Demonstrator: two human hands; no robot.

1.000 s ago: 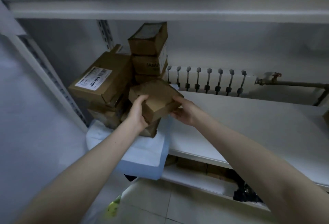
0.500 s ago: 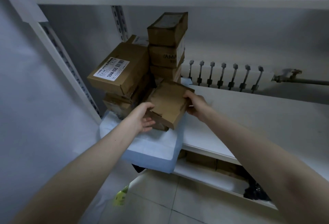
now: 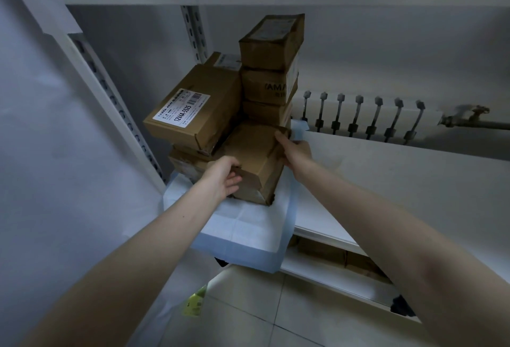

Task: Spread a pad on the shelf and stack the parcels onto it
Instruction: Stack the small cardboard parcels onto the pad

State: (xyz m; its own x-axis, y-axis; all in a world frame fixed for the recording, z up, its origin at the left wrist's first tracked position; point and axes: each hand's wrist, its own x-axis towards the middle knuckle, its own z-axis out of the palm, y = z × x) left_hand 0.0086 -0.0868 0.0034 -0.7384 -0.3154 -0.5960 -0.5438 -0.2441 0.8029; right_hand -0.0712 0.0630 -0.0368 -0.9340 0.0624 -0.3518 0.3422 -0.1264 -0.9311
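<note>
On the shelf (image 3: 386,178), over the blue pad (image 3: 248,233), the brown parcel (image 3: 256,156) has come down against the stack (image 3: 265,76) (apparently seated, underside hidden) with the left hand (image 3: 223,177) gripping its near corner and the right hand (image 3: 295,150) its far one, so letting go looks next.

— Where's the pad?
— I see the pale blue pad (image 3: 248,230) spread at the shelf's (image 3: 386,175) 9 o'clock end, its near edge drooping over the front.
— And the parcels?
— Brown cardboard, all on it. The front parcel (image 3: 254,159) is tilted, with a labelled box (image 3: 198,109) at its 10 o'clock and a tall stack (image 3: 271,65) at 12.
</note>
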